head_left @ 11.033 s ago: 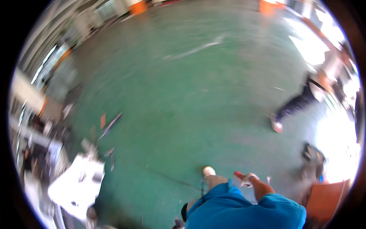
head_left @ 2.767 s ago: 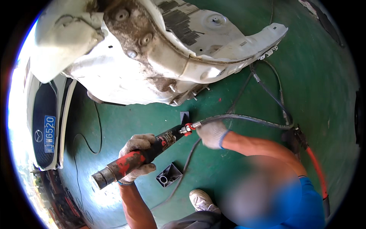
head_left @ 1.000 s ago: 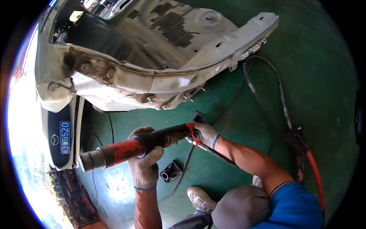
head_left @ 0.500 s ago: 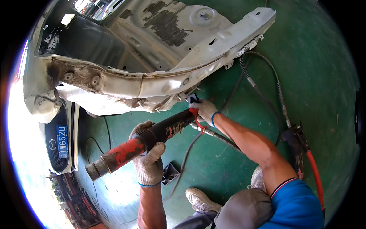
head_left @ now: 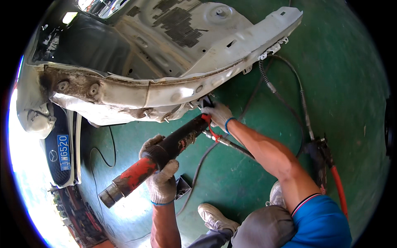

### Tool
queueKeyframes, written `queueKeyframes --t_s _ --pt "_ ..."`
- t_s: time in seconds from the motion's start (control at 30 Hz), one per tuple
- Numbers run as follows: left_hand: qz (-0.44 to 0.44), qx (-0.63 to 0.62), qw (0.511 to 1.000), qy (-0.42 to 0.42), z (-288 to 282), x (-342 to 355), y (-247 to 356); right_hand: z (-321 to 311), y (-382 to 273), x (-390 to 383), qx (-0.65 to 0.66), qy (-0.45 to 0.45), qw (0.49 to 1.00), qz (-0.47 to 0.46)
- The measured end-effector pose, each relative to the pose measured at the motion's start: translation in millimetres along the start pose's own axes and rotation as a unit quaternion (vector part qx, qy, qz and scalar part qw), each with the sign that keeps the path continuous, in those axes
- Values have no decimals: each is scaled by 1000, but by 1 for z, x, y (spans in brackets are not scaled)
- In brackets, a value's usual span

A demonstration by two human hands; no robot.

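Note:
A red and black hydraulic ram (head_left: 134, 173) slants across the picture, its bare metal end toward the lower left. My left hand (head_left: 162, 184), in a knitted work glove, is wrapped round its middle by the ridged collar. At the far end, my gloved right hand (head_left: 218, 115) is closed on the ram's top, beside a dark fitting (head_left: 205, 101) partly hidden by the fingers. That fitting is right by the lower edge of a pale, stripped car body (head_left: 173, 91); contact cannot be told. A hose (head_left: 233, 146) joins the ram below a red strap (head_left: 213, 132).
Hoses (head_left: 298, 82) and cables run over the green floor (head_left: 347, 107). A dark tool with a red hose (head_left: 317, 159) stands at right. A small black box-like part (head_left: 183, 187) lies behind my left wrist. Another car's front (head_left: 62, 153) and a tool rack (head_left: 80, 211) are at left.
The ram has tilted more steeply, its metal end shifting right and down. Its far end and my right hand have moved up toward the car body. Both hands keep their hold.

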State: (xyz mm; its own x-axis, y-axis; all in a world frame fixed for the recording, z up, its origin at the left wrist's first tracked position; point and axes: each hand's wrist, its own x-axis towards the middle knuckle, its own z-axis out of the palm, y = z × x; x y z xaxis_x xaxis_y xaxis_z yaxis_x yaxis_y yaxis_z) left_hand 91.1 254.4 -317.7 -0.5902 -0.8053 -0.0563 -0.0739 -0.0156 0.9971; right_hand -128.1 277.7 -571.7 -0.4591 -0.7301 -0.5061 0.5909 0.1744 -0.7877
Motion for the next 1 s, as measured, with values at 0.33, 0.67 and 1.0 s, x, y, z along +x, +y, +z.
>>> queueKeyframes --t_s 0.33,0.67,1.0 --pt "-16 104 994 -27 23 -3 31 -6 88 29 103 -50 993 -1" --pt "-27 182 982 -33 -2 19 37 57 22 -32 149 59 983 92" --pt "21 195 980 -45 5 27 35 75 34 -23 389 55 916 81"
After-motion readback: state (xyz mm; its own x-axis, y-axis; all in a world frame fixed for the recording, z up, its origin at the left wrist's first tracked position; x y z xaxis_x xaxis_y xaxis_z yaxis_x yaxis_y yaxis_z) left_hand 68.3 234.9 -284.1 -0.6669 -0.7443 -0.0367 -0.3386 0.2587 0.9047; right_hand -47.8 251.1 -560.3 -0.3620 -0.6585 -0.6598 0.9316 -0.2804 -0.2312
